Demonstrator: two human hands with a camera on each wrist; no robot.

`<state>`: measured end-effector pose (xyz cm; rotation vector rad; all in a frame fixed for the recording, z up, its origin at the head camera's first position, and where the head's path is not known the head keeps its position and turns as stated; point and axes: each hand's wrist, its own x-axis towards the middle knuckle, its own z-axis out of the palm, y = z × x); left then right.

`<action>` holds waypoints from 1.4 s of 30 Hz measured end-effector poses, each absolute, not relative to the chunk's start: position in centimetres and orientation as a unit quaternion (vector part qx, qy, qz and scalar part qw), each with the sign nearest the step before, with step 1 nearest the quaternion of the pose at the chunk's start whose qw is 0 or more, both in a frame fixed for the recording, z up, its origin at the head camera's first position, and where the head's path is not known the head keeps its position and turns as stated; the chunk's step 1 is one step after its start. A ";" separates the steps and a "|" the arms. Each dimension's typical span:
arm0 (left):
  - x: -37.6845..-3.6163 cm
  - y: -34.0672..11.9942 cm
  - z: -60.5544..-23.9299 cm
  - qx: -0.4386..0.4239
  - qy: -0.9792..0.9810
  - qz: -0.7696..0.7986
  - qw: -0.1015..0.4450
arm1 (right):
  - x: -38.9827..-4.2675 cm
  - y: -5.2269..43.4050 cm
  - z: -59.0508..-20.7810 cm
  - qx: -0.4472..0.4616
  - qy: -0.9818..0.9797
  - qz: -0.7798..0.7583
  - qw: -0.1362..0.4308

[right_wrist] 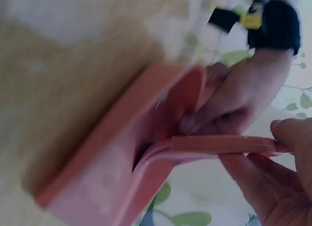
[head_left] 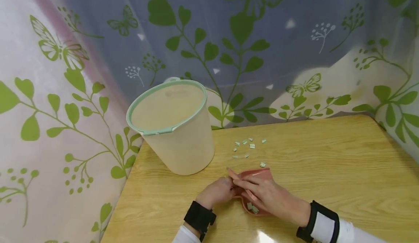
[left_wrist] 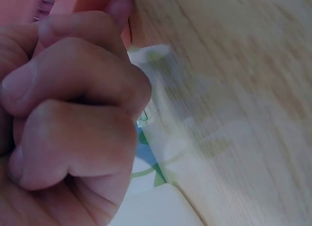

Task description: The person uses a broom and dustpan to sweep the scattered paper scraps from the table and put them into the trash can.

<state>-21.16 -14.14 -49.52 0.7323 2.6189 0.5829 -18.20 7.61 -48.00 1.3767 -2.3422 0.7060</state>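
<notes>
Left hand (head_left: 216, 192) grips a pink dustpan (head_left: 262, 174), right hand (head_left: 276, 195) a pink brush (right_wrist: 214, 144); bucket (head_left: 186, 148) at ten o'clock, green scraps (head_left: 252, 146) at twelve.

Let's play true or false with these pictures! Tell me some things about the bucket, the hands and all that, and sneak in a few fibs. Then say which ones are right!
1. The bucket stands on the table. True.
2. The bucket's rim is red. False: it is green.
3. The dustpan is pink. True.
4. All the little pieces are in the dustpan. False: some lie on the table.
5. The left hand is inside the bucket. False: it holds the dustpan.
6. The curtain has butterflies on it. True.
</notes>
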 end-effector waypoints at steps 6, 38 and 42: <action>-21.4 -14.0 -49.7 0.241 0.922 0.237 0.188 | -17.7 8.7 -46.8 0.403 -0.816 0.399 0.116; -21.3 -14.1 -49.6 0.215 0.910 0.279 0.219 | -19.8 11.0 -50.3 0.485 -0.831 0.133 0.238; -21.4 -14.2 -49.6 0.221 0.913 0.269 0.214 | -18.0 11.6 -50.1 0.490 -0.833 0.092 0.241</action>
